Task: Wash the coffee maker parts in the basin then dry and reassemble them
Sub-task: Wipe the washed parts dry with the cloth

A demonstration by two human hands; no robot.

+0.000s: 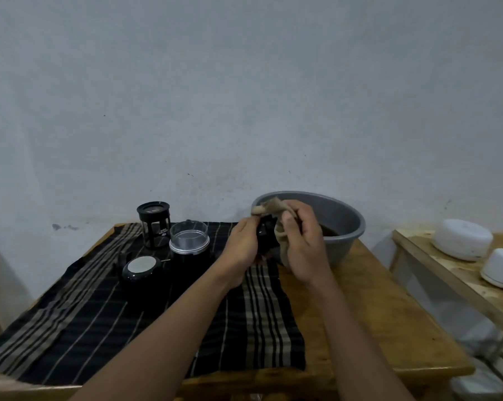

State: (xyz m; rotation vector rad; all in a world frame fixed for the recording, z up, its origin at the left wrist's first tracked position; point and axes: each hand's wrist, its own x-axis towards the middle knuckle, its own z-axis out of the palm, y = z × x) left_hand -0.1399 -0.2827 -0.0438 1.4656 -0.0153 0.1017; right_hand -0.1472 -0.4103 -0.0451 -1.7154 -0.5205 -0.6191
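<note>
One table [374, 299], striped cloth [99, 328], basin [342, 238], pale wall [244, 82]

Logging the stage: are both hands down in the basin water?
No, the left hand holds a black part and the right hand holds a beige cloth against it, raised in front of the basin.

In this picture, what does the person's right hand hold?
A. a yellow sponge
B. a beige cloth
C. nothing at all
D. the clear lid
B: the right hand grips a beige cloth, wrapped against the black part that the left hand holds, in front of the grey basin.
</note>
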